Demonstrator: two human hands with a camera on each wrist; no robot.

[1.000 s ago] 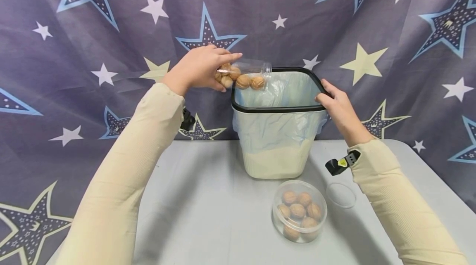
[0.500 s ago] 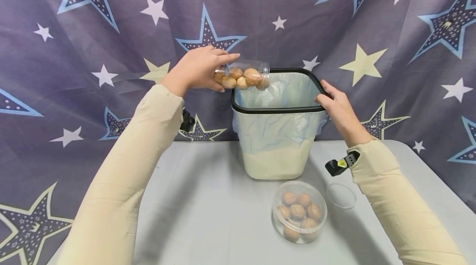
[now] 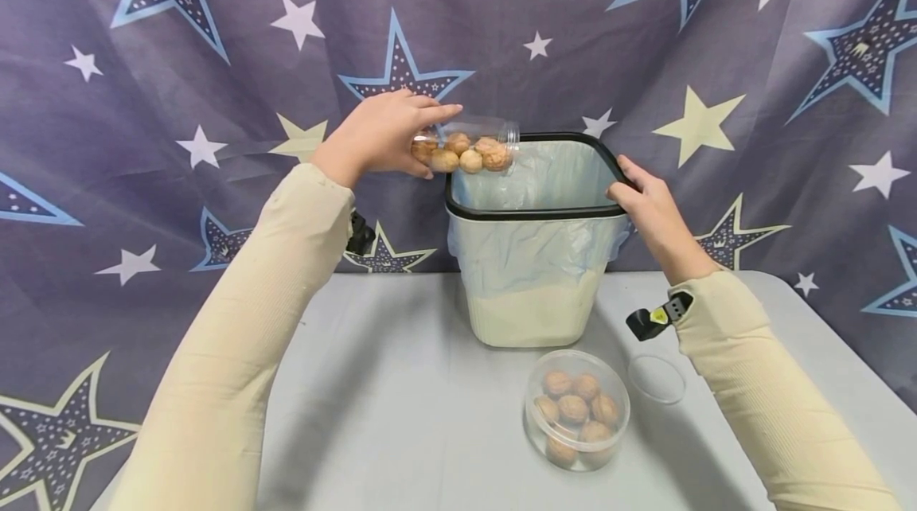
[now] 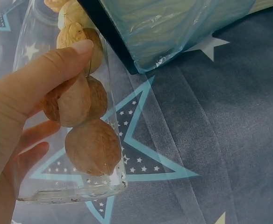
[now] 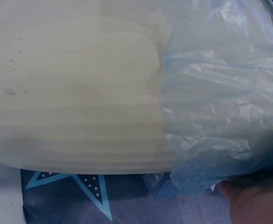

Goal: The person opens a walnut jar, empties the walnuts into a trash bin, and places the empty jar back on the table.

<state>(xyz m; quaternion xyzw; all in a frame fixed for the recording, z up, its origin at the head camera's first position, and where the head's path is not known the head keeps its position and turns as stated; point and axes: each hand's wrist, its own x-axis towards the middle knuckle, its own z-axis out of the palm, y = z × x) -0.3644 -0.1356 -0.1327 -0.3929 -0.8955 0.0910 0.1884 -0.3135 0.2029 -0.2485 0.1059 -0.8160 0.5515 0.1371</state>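
The left hand (image 3: 390,133) is gripping a clear cylindrical jar (image 3: 473,127) of brown walnuts (image 3: 494,153) sideways over a cream plastic bin (image 3: 530,320); the right hand (image 3: 648,204) is pinching its black rim (image 3: 537,214); clean pouring is probably needing a steeper tilt.

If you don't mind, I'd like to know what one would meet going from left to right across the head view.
Left sleeve, left hand, clear jar, bin, right hand, right sleeve.

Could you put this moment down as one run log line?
left grip: holds clear jar sideways | jar contents: walnuts | right grip: holds bin by black rim | table: round tub with more walnuts
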